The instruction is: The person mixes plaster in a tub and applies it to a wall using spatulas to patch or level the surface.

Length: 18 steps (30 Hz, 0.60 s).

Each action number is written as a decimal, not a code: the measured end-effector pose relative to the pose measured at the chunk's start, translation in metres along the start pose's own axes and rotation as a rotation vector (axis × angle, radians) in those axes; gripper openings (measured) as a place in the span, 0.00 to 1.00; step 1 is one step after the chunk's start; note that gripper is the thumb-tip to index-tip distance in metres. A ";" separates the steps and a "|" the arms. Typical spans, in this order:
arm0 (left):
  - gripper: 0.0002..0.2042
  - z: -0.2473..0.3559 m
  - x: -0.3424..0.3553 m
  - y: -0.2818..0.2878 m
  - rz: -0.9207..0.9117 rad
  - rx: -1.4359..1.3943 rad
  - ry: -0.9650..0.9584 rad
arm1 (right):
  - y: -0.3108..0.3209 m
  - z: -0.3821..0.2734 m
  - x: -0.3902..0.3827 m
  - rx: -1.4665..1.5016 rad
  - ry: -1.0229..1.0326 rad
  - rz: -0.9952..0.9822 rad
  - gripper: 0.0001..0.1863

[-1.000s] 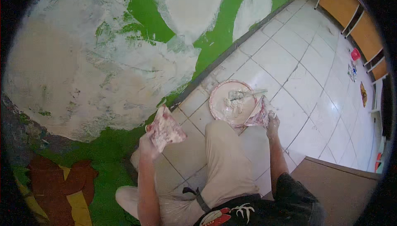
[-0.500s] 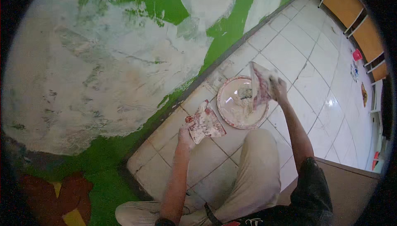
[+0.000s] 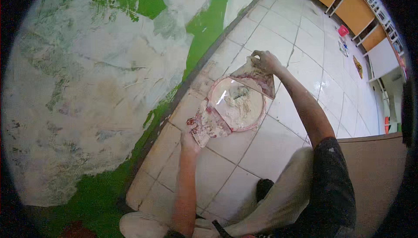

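Down on the tiled floor (image 3: 305, 33), seen from the head camera, a round pink basin (image 3: 236, 104) sits close to the foot of a green wall (image 3: 78, 85) that is largely covered in pale, patchy filler. The basin holds a mound of off-white putty (image 3: 238, 103), heaped toward its middle, with what looks like a small tool lying on top.

The left hand (image 3: 188, 140) is closed on the handle of a flat, putty-smeared trowel (image 3: 209, 124), whose blade overlaps the near-left rim of the basin. The right hand (image 3: 265, 61) is clenched on a second, wider scraper (image 3: 256, 80), its blade tilted down over the far-right rim, edge just above the putty. Both blades are stained reddish and caked with dried paste.

Judging from this, the step in hand is loading: taking putty from the basin onto one blade with the other. Neither blade shows a clear fresh heap, so the scoop seems not yet made. The next move would call for pushing the right blade into the mound and drawing paste against the left blade, keeping that one level so nothing slides off onto the tiles.

Near the lower edge, the person's bent knee in light trousers (image 3: 283, 194) shows; far right stand orange cabinets (image 3: 348, 7).
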<state>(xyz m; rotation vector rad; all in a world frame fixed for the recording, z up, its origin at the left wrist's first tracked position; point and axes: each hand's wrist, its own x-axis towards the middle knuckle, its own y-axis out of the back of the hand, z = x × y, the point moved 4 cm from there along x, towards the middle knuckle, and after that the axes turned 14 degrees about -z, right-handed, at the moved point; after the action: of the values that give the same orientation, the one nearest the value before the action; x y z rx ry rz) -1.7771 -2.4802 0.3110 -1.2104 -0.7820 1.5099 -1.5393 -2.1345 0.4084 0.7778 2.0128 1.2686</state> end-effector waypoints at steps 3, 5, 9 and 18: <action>0.27 -0.017 0.006 0.032 0.060 0.046 0.042 | -0.016 0.012 -0.006 0.159 -0.020 0.088 0.20; 0.27 -0.024 0.012 0.038 -0.015 0.024 0.021 | -0.040 0.024 -0.016 0.187 -0.073 0.147 0.20; 0.27 -0.040 0.020 0.035 -0.001 0.026 -0.041 | -0.041 0.063 -0.028 0.145 -0.065 0.038 0.19; 0.27 -0.110 0.028 -0.031 -0.104 0.124 -0.018 | -0.046 0.189 -0.147 0.217 -0.364 0.268 0.22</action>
<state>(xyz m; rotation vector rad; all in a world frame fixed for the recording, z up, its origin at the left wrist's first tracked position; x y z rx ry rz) -1.6630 -2.4561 0.2992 -1.0498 -0.7404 1.4634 -1.3094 -2.1584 0.3308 1.3165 1.8056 0.9669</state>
